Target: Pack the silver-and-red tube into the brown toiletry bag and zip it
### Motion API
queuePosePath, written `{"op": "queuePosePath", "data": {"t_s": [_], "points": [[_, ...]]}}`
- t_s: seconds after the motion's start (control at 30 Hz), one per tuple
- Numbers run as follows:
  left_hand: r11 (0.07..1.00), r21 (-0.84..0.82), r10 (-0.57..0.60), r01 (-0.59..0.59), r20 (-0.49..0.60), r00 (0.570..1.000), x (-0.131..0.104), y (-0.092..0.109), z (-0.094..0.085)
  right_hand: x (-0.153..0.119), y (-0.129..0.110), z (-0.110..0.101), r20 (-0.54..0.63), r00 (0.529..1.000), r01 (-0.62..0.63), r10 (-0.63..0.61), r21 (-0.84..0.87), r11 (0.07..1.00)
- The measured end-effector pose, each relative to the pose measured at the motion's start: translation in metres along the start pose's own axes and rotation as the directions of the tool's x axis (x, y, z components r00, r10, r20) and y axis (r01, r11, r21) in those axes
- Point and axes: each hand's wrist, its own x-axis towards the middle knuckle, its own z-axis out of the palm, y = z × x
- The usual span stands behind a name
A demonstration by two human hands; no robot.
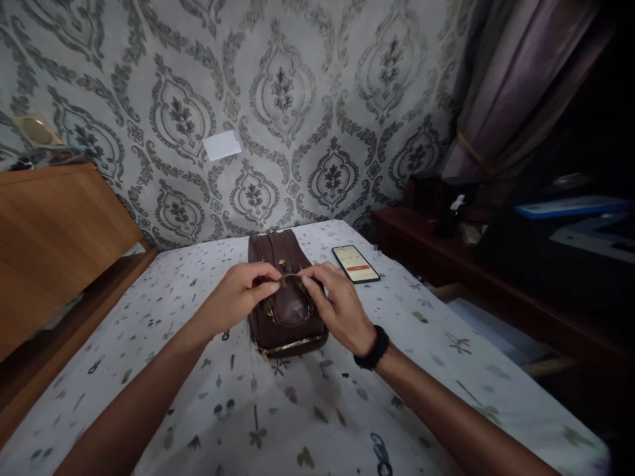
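A dark brown leather bag with gold zips and fittings lies on the patterned white sheet. Both hands meet over its upper side, holding a thin, clear-looking curved item whose exact nature is hard to make out. My left hand pinches its left end between thumb and forefinger. At the right end, my right hand pinches it too, a black band around the wrist. A rounded leather flap or pocket of the bag shows just below the fingertips.
A lit phone lies right of the bag on the bed sheet. A wooden panel borders the left, a patterned wall the back. At the right stand a dark red shelf and a tied curtain.
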Motion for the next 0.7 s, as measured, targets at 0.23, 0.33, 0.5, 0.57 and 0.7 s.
{"op": "queuePosePath", "data": {"t_s": [0.23,0.33,0.5,0.57,0.7], "points": [[0.987,-0.149,-0.037,0.063,0.175,0.984,0.002,0.004,-0.010,0.006,-0.001,-0.007,0.147,0.985,-0.131,0.093,0.271,0.954],[0.996,-0.071,-0.044,0.053,0.125,0.991,0.000,0.008,-0.006,0.007,-0.002,-0.007,0.147,0.983,-0.152,0.111,0.308,0.939],[0.984,0.178,0.000,0.004,-0.020,1.000,-0.003,0.013,0.007,0.001,-0.003,-0.004,0.096,0.990,-0.127,0.107,0.242,0.962],[0.971,0.238,0.024,-0.009,-0.061,0.998,-0.002,0.013,0.010,-0.003,-0.002,-0.001,0.058,0.996,-0.072,0.064,0.146,0.987],[0.967,0.255,0.047,-0.022,-0.091,0.995,0.000,0.012,0.011,-0.013,0.003,0.006,-0.051,0.999,0.014,-0.013,0.013,1.000]]}}
